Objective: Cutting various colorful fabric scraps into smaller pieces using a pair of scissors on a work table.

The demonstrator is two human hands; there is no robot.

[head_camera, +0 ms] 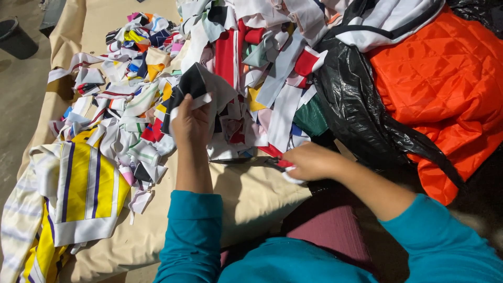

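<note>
My left hand point(192, 123) is raised over the table and grips a black-and-white fabric scrap point(201, 84) by its lower edge. My right hand point(309, 161) rests low on the table, closed around the handles of a pair of scissors point(246, 161) whose dark blades point left, toward my left wrist. A small white scrap point(291, 178) shows under the right hand. Both arms wear teal sleeves. A big heap of mixed fabric scraps point(251, 63) in red, white, black and yellow lies just beyond both hands.
A yellow, white and purple striped cloth point(86, 188) lies at the left on the tan table cover point(246, 202). Orange quilted fabric point(445, 84) and a black plastic sheet point(356, 110) fill the right. A dark bucket point(15, 36) stands on the floor, far left.
</note>
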